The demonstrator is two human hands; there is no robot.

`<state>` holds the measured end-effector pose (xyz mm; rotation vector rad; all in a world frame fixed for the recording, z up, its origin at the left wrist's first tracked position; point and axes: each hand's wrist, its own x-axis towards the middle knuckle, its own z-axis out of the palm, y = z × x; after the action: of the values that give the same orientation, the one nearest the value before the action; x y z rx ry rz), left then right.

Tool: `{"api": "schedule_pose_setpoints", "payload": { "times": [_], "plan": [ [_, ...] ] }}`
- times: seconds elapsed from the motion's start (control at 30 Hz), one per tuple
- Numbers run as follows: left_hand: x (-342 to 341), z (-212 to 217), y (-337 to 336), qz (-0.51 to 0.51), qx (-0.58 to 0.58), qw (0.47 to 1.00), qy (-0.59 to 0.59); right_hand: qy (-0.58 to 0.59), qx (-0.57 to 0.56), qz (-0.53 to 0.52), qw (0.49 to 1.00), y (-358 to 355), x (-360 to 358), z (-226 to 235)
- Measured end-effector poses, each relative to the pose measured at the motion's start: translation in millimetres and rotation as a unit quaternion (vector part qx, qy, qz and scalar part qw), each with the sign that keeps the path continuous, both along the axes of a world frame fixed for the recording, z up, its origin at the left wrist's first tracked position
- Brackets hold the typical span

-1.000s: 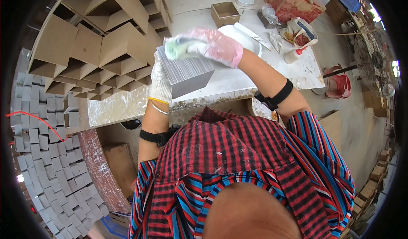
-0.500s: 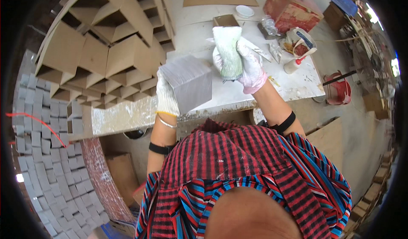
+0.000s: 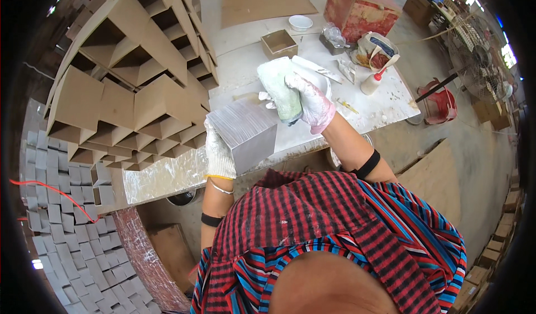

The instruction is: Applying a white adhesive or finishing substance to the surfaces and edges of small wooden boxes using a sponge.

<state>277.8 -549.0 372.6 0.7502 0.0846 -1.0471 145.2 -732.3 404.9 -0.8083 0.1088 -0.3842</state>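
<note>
step: likely wiping | left hand (image 3: 219, 151) grasps box (image 3: 245, 128) at near edge of table (image 3: 385, 104) | right hand (image 3: 314, 101) clutches cloth (image 3: 279, 88) above table, off box | next: calls for steady box, light pressure

Mid-frame, we see a grey block (image 3: 243, 134) streaked paler on top, a pale green bundle (image 3: 279, 88), a white left glove (image 3: 219, 152) with a yellow cuff (image 3: 221, 176), and a white-and-pink right glove (image 3: 314, 104). Lower centre, we note a red-and-black checked apron (image 3: 290, 213).
</note>
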Motion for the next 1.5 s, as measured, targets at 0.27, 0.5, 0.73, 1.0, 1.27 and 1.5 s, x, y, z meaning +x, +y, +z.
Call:
{"api": "schedule_pose_setpoints", "payload": {
  "times": [0.27, 0.5, 0.73, 1.0, 1.27, 1.5],
  "plan": [
    [-0.9, -16.1, -5.1, 0.025, -0.031, 0.998, -0.050, -0.006, -0.021, -0.035, 0.999, -5.6, 9.8, -7.2],
    [-7.8, -17.9, 7.9, 0.038, 0.030, 0.975, -0.218, -0.018, -0.017, -0.043, 0.999, 4.6, 15.2, -6.7],
    [3.4, -36.9, 51.3, 0.060, 0.119, 0.389, -0.912, -0.056, 0.047, -0.050, 0.996, 4.8, 7.7, -9.9],
    [-5.2, 0.2, 48.9, 0.019, 0.077, 0.639, -0.765, -0.117, 0.094, 0.027, 0.988, 10.3, 8.6, -13.0],
    [-5.0, -4.3, 53.5, 0.048, 0.076, 0.718, -0.690, -0.091, 0.177, 0.046, 0.979, 10.7, 4.0, 3.3],
    [17.7, -56.4, 45.9, 0.030, 0.237, 0.636, -0.734, -0.085, 0.231, 0.087, 0.965, -6.5, -1.6, -51.2]
  ]
}}
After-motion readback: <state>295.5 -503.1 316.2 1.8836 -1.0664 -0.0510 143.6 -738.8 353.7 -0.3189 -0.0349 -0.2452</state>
